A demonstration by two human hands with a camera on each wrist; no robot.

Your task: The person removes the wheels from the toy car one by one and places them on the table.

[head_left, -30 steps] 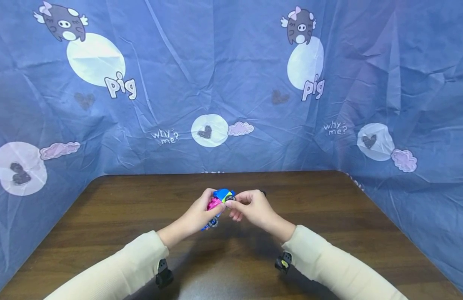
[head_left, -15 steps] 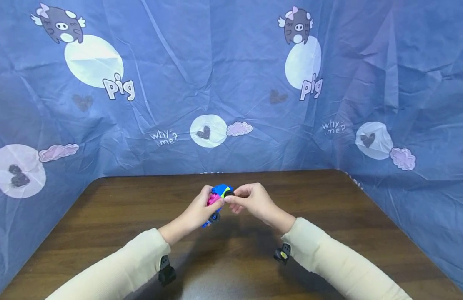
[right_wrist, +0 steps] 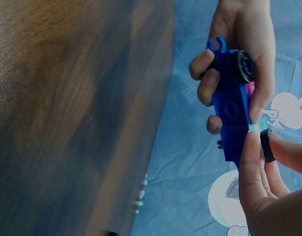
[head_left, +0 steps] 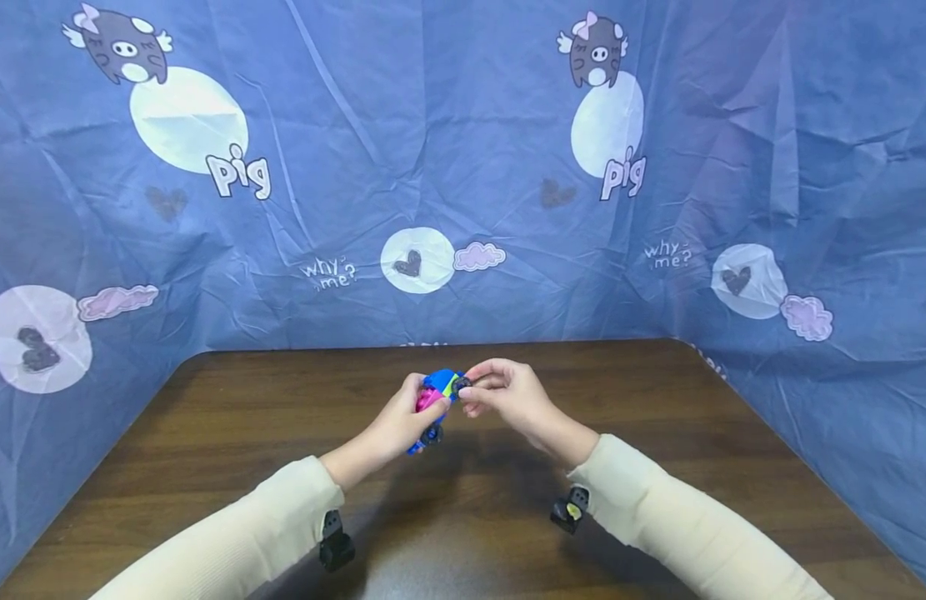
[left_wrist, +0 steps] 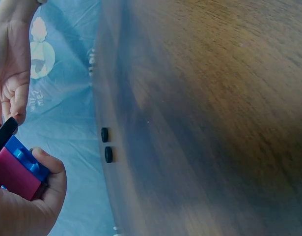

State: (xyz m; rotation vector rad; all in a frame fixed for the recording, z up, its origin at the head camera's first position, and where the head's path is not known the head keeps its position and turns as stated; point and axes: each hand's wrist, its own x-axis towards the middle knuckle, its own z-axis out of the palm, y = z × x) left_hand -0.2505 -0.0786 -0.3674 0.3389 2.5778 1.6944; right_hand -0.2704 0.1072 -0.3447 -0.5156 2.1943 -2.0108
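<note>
**Right hand (head_left: 515, 396) nudged away from left hand (head_left: 398, 423) since half a second ago; toy car (head_left: 442, 378) about where it was**

Blue printed curtain (head_left: 478, 167) beyond both hands, brown table (head_left: 245, 408) below them, pale sleeves (head_left: 237, 521) up to the wrists. Left hand clamped round the car, thumb on the pink part (head_left: 429, 400), fingers on the blue body; car is up off the table, between the hands. Right hand: thumb and fingers pinching a black wheel (right_wrist: 268, 145), at the car's end nearest that hand, by the yellow-green patch (head_left: 449, 387). From where I stand, can't tell if it's seated. Second wheel (right_wrist: 245, 66) is on the car, beside left hand's thumb. Two black discs (left_wrist: 108, 154) on the table past the hands, side by side.
</note>
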